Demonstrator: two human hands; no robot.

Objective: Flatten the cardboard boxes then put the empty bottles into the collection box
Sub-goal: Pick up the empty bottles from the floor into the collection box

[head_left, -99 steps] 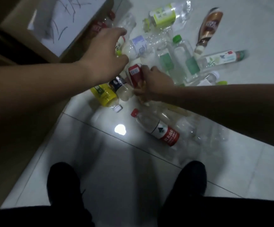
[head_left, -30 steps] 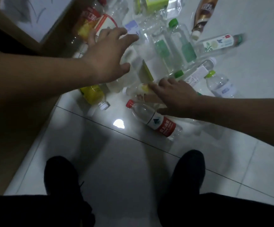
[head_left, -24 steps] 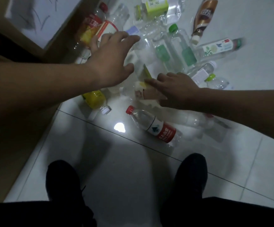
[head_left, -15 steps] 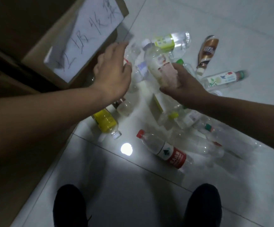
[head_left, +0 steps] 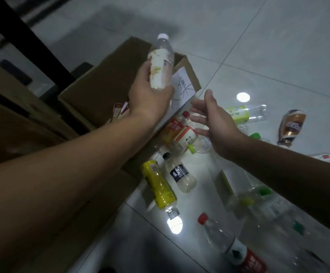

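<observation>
The left hand point(head_left: 150, 99) pinches a white-labelled bottle point(head_left: 161, 64) over the collection box point(head_left: 101, 89); right hand point(head_left: 217, 123) spread. Released early, the bottle could bounce off the box's rim.

Pale glossy tiled floor point(head_left: 278, 46) carries an open brown cardboard box point(head_left: 101, 91) at ten o'clock; empty plastic bottles lie scattered from three to six o'clock.

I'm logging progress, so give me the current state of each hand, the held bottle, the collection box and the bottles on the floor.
left hand: gripping the bottle
bottle: upright, capped, held above the box
right hand: open, empty
collection box: open, a few items inside
yellow bottle: lying on floor
red-capped bottle: lying on floor
</observation>
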